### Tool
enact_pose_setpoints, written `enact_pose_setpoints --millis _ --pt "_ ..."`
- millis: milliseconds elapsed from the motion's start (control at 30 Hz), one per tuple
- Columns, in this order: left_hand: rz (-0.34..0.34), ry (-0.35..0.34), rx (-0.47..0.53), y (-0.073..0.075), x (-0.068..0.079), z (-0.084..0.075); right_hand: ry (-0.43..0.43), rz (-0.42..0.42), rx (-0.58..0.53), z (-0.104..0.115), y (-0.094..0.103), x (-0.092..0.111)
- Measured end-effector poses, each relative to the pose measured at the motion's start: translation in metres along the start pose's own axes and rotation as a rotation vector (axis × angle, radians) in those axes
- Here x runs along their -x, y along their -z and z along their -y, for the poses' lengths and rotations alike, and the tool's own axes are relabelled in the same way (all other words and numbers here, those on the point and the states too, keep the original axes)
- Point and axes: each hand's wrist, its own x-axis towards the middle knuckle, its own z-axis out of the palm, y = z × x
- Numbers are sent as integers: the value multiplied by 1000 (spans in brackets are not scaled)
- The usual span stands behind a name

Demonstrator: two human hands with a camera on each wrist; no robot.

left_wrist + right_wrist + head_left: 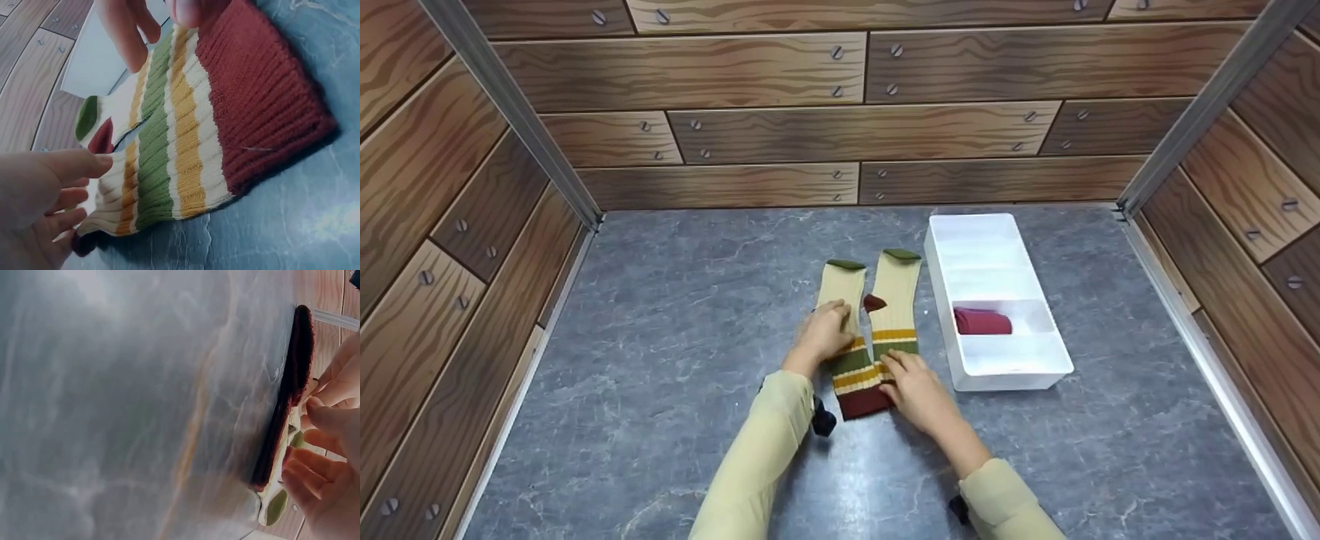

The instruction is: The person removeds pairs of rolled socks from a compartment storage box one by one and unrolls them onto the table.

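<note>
Two knitted socks lie flat side by side, cream with green toes, mustard and green stripes and dark red cuffs. The left sock (856, 375) shows its wide dark red cuff (264, 107) closest to the person. My left hand (821, 334) rests on its middle; in the left wrist view the thumb (84, 164) lies along the ribbing, with the other fingers at the sock's edge. On the striped part of the right sock (896, 315), fingertips of my right hand (919, 390) touch the knit and cover its cuff. From the right wrist, that hand's fingers (315, 467) look loosely bent.
Right of the socks stands a white divided box (979, 259). A rolled dark red cloth item (982, 322) lies in one of its nearer compartments. Wood-patterned walls (780, 135) surround the grey marbled surface (682, 337) at the back and both sides.
</note>
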Motion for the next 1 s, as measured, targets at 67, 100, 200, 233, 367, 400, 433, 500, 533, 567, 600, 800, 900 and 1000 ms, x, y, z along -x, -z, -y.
enact_pose_setpoints --millis 67,100,200,233,367,400,433,500,533,567,600,800,900,1000 --pt "28 1 -8 -1 0 0 -26 49 6 0 0 2" --pt "38 0 -15 -2 0 1 -37 70 8 0 -1 3" --pt "61 -4 -37 -2 -1 2 -61 112 0 0 -1 6" --pt "66 -6 -43 -3 -2 2 -60 112 -1 0 -1 6" --pt "95 -21 -56 -3 -5 3 -32 90 -12 0 -2 9" --pt "101 -24 -56 -3 -5 3 -19 83 -16 -1 -2 9" --pt "107 -26 -54 -4 -6 3 -9 80 -16 -1 -3 10" --pt "115 -27 -46 -4 -6 4 -3 84 -25 -1 -2 11" --pt "117 -26 -40 -4 -6 4 2 83 -27 0 -2 11" --pt "116 -26 -36 -4 -7 5 0 85 -31 1 -2 11" --pt "113 -27 -34 -4 -7 5 -5 87 -25 1 -2 12" --pt "59 -65 -62 -4 -7 2 -37 52 27 9 -4 10" --pt "56 -134 -112 -4 -8 -3 -46 50 62 13 -6 9" --pt "94 -207 -159 -5 -8 -8 -54 88 87 17 -9 9"
